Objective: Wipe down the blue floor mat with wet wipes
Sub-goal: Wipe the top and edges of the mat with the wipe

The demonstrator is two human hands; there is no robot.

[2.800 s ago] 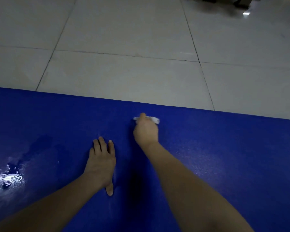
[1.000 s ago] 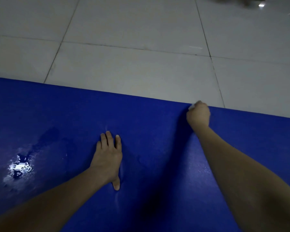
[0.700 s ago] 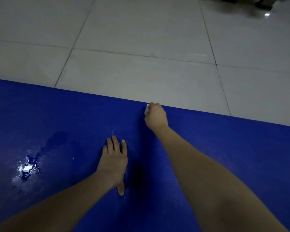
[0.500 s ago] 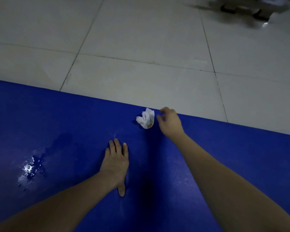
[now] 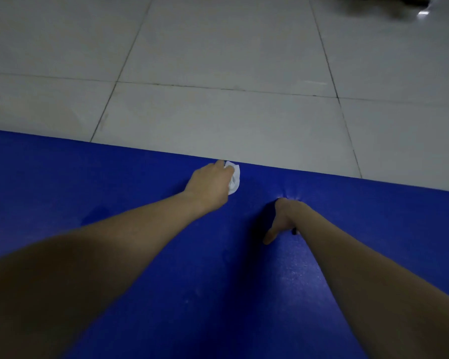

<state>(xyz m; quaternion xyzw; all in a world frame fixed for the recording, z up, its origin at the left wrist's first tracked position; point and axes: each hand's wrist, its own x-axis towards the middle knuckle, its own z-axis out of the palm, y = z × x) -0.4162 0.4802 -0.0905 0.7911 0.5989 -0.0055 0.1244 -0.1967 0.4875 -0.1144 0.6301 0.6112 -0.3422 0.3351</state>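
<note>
The blue floor mat (image 5: 140, 193) fills the lower half of the head view, its far edge running across the middle. A crumpled white wet wipe (image 5: 234, 180) lies on the mat near that far edge, and my left hand (image 5: 210, 185) grips it from the left. My right hand (image 5: 283, 218) presses flat on the mat a little nearer and to the right, thumb spread; the mat dimples at its fingertips.
Pale tiled floor (image 5: 218, 73) with dark grout lines stretches beyond the mat. A dark blurred object and a bright glint (image 5: 423, 12) sit at the far top right. A faint damp patch (image 5: 96, 213) shows on the mat at left.
My right hand let the wipe go on the mat and now presses the mat. My left hand left its flat rest and took hold of the wipe.
</note>
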